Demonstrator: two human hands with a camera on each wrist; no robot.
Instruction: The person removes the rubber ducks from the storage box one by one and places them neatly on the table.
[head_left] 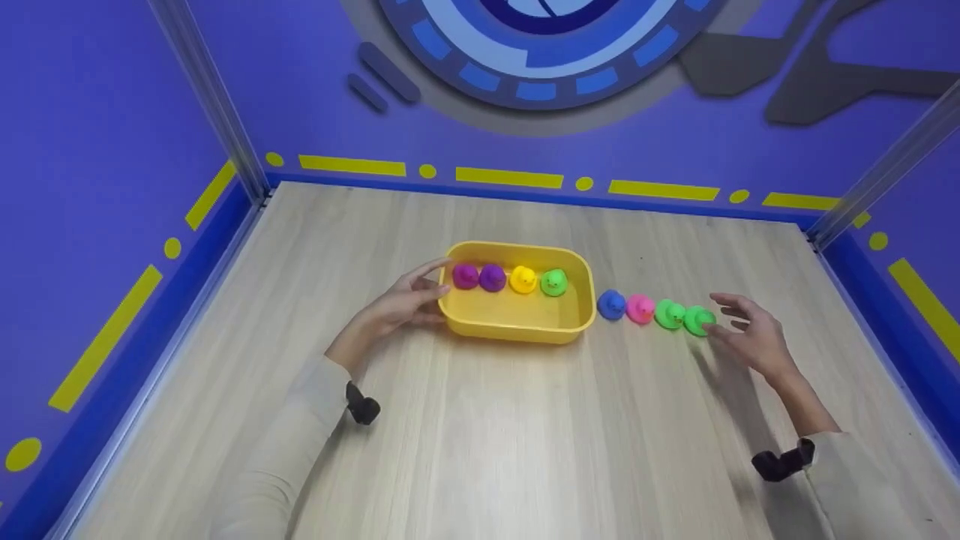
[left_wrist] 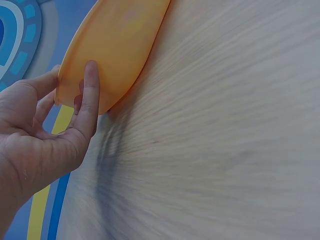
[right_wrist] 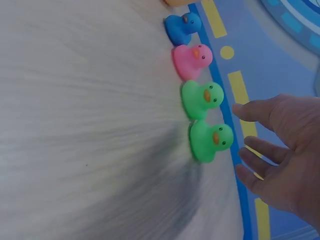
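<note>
Head view: yellow rectangular tray (head_left: 517, 331) with rounded corners sits on the wood-grain tabletop (head_left: 480, 435), near mid-table. Contents: 4 toy ducks in 1 row, nearer the far wall of the tray than its near wall. Left to right: magenta duck (head_left: 466, 276), violet duck (head_left: 493, 278), yellow duck (head_left: 523, 280), lime-green duck (head_left: 554, 283).

Outside the tray, 4 more, upright, in a line running right from its right end and slanting slightly toward the person: blue duck (head_left: 611, 304) just beside the tray, then pink duck (head_left: 640, 308), inner green duck (head_left: 670, 314), outer green duck (head_left: 699, 320). Right wrist view: orange beaks on both greens.

Left hand (head_left: 409, 300): at the tray's left end, fingers spread and fairly straight, fingertips against rim and outer wall. Firmness of contact: cannot tell.

Right hand (head_left: 754, 337): fingers parted and relaxed, holding nothing, near the outer green duck. In the head view 1 fingertip overlaps that duck; in the right wrist view the fingertips appear apart from it.

Surroundings: pale sleeves (head_left: 262, 457), 1 black wrist device (head_left: 363, 405) at each cuff; blue-violet back panel (head_left: 315, 112) with yellow dashes and dots along its lower edge.
</note>
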